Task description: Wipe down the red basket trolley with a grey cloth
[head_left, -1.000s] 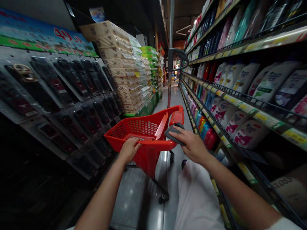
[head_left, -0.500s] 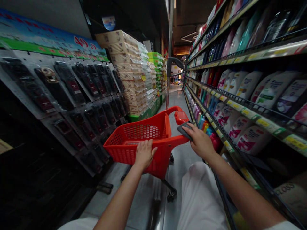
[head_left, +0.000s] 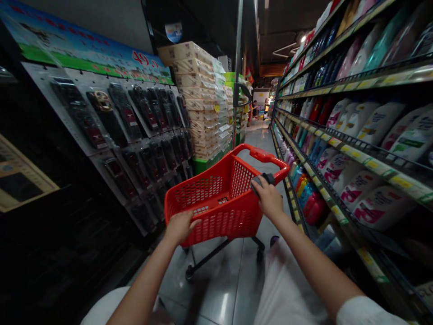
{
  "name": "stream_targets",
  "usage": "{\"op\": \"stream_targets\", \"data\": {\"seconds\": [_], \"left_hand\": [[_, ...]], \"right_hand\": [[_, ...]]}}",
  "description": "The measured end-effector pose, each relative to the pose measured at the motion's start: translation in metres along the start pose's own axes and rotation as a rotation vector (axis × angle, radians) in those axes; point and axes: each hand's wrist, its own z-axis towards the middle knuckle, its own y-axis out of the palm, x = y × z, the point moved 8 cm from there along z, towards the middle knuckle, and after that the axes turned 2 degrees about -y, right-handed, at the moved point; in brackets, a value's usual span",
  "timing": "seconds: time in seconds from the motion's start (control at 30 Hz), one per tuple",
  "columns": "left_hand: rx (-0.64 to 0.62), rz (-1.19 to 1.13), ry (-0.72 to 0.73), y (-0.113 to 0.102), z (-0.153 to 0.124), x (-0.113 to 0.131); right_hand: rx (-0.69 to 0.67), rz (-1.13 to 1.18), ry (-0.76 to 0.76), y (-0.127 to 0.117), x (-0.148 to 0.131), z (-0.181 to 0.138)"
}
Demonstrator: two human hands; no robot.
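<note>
Left hand (head_left: pixel 179 225): arm extended forward, fingers curled over the near rim of the red basket cart (head_left: pixel 216 203).
Right hand (head_left: pixel 269 198): arm extended, closed on a grey cloth (head_left: pixel 263 179), pressed against the cart's right rim.
Cart: on the aisle floor (head_left: pixel 230 280), between shelves.

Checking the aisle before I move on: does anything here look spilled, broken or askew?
Nothing stands out. The red basket cart stands on its wheels, the left hand on its rim, the right hand pressing a grey cloth there. The bottles stand in rows; the floor shows no spill.
</note>
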Motion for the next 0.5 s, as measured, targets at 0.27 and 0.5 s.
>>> {"op": "stream_targets", "data": {"seconds": [0.27, 0.5], "left_hand": [[-0.198, -0.161, -0.186, 0.027, -0.032, 0.07], [-0.138, -0.218, 0.15, 0.014, -0.047, 0.131]], "right_hand": [[-0.123, 0.402, -0.182, 0.05, -0.082, -0.031], [-0.129, 0.648, -0.289, 0.036, -0.035, -0.045]]}}
